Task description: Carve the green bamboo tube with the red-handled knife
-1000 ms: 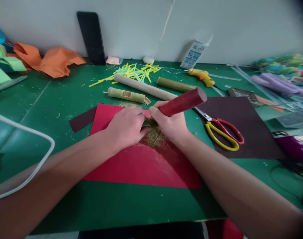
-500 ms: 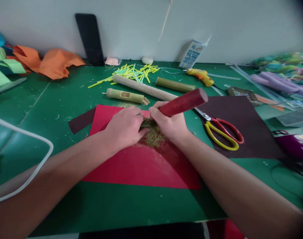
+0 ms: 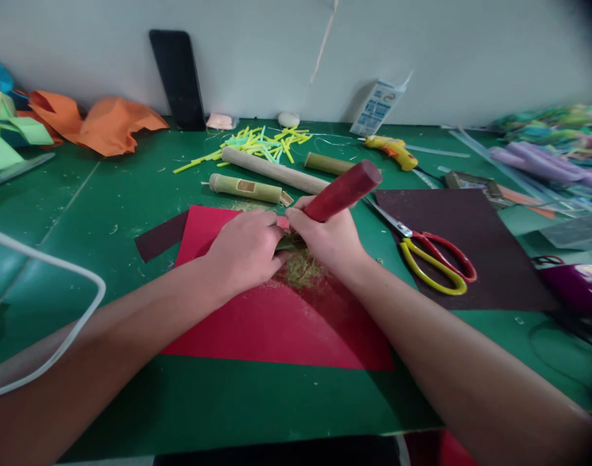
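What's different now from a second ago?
The red handle has tipped to the left, and the right hand holding it has shifted slightly left too. Nothing was picked up or let go. The left hand, scissors and red paper stayed put.

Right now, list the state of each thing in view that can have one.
Right hand, closed around the red handle.
Red handle, tilted.
Left hand, closed on a greenish piece.
Scissors, lying down, blades apparently together.
Phone, leaning on the wall.
Glue gun, lying down; power unclear.
Red paper, flat, strewn with shavings.
Orange paper, crumpled.
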`<state>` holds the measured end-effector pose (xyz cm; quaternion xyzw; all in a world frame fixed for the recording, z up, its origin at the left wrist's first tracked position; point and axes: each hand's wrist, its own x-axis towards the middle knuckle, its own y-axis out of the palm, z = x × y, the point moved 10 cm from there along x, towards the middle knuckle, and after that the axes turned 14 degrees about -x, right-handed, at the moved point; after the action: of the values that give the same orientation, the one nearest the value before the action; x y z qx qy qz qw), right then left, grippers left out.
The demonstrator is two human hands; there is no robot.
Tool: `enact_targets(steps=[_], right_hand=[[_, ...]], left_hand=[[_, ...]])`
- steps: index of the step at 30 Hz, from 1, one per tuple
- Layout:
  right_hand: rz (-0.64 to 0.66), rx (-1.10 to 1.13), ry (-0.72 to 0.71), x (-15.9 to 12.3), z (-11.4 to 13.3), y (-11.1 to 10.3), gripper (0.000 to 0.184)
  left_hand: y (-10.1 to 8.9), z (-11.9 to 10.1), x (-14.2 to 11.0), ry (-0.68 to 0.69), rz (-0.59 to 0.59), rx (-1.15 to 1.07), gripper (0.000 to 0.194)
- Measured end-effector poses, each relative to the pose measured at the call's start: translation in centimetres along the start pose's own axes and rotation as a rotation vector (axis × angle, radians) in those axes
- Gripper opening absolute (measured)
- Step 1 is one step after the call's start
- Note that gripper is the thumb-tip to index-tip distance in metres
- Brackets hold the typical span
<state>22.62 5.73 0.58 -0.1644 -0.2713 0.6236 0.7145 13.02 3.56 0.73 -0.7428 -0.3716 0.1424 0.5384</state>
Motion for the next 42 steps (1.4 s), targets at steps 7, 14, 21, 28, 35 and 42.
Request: enact_targets(steps=[7,14,21,28,35,42], right_hand=[[0.078,0.033,-0.007,0.0,0.4,0.2,0.023],[0.012,0.145,0.027,-0.4,-0.1,-0.8,0.026],[-0.194,0.224,0.048,-0.2,-1.4,-3.8,0.024],[-0.139,0.198,0.029,-0.5,-1.7,-3.9,0.026],[-0.120,0.192,0.013,-0.7,-1.8,-3.9,0.027],[-0.141,0.192,-0.048,-0.9,-1.3,-4.4,0.028]], left_hand=[[0.2,0.1,-0.1,-0.023,0.030,-0.049,0.025],[0.1,-0.2,-0.2,-0.014,0.027,0.012,0.024],[-0.2,-1.0,-0.5,0.067,-0.007,0.069,0.019],[-0.7,-2.8,-1.1,0.118,-0.003,0.176,0.022],[-0.8,-2.9,-1.4,0.140,-0.031,0.173,0.030],[-1.0,-3.4,-1.8,0.123,-0.041,0.157,0.021]])
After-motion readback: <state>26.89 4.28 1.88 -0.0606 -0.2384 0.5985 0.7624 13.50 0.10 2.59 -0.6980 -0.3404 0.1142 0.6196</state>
